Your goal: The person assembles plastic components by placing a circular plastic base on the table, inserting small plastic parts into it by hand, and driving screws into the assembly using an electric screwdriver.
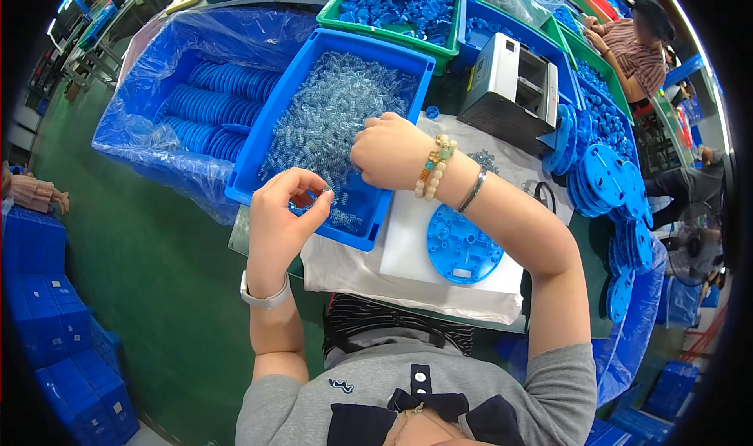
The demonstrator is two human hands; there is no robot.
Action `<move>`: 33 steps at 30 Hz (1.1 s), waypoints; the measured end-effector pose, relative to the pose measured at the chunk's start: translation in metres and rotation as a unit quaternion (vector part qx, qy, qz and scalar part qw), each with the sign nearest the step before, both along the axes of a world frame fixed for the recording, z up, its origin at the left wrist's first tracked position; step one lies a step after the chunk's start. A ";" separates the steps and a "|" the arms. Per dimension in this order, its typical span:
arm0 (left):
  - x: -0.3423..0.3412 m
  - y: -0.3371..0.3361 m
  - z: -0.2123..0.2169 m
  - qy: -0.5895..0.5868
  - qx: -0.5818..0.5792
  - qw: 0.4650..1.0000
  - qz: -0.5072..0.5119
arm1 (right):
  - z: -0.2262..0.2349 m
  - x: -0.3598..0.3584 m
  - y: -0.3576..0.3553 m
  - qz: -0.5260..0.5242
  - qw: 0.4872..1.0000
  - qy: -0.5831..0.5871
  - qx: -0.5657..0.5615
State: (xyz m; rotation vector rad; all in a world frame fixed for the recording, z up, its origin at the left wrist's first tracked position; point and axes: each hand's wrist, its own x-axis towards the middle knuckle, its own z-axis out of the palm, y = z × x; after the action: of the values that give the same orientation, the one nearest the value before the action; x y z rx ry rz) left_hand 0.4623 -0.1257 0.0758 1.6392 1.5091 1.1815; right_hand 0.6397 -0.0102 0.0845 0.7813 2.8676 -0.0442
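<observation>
Indoors: springs (333,101), white cloth (339,269), green floor (176,265).

No lettering could be read: small white labels (118,407) marked the blue boxes (47,320) stacked at left, their print too tiny to make out. A small dark panel (511,44) on a grey-and-black machine (498,93) was likewise illegible, while a dark, squiggle-shaped emblem (340,385) stood on the chest of a grey shirt (298,411).
</observation>
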 end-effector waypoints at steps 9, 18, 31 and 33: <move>0.002 0.001 -0.002 0.042 0.031 0.999 -0.003 | 0.010 -0.025 0.010 -0.035 0.983 -0.147 -0.101; 0.002 0.000 -0.002 0.039 0.057 0.998 0.007 | 0.012 -0.017 0.002 -0.006 0.993 -0.071 -0.094; 0.002 0.001 -0.005 0.048 0.072 0.996 0.011 | 0.023 -0.016 0.000 -0.022 0.984 -0.108 -0.138; 0.002 0.001 -0.005 0.050 0.075 0.996 0.010 | 0.021 -0.018 0.000 -0.010 0.986 -0.098 -0.136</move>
State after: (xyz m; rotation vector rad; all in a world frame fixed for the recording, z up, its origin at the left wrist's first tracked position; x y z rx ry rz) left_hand 0.4640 -0.1250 0.0711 1.8098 1.5336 1.2677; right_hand 0.6215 -0.0097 0.1054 0.7157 2.5955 -0.3340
